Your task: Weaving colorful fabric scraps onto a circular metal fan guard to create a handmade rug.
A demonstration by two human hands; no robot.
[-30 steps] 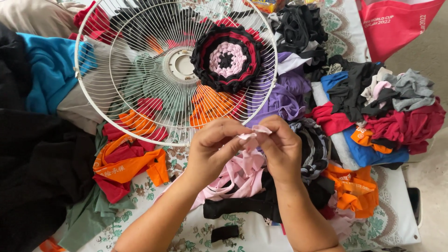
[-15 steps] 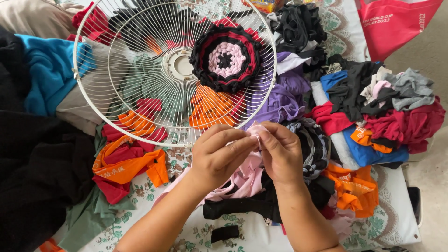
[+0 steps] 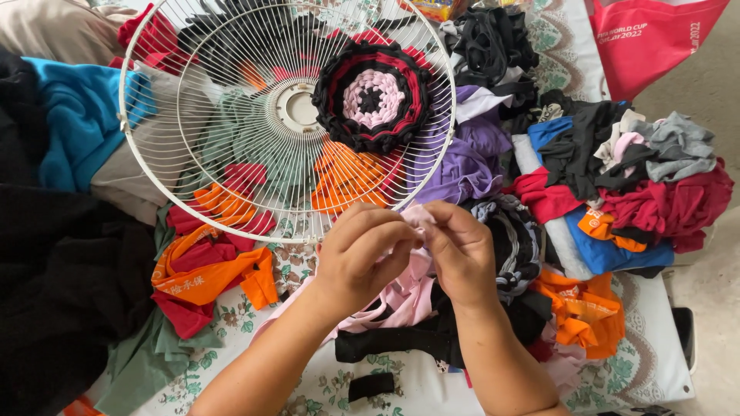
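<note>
Between both hands (image 3: pixel 412 250) — pink fabric strip (image 3: pixel 401 296)

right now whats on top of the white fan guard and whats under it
On the white fan guard sits a round woven mat, black, red and pink. Through its wires show orange, green and red cloth scraps. Whatever lies beneath the mat itself is covered.

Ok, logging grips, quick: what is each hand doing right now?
Left hand: closed, pinching the pink fabric strip.
Right hand: closed, pinching the same strip.
</note>
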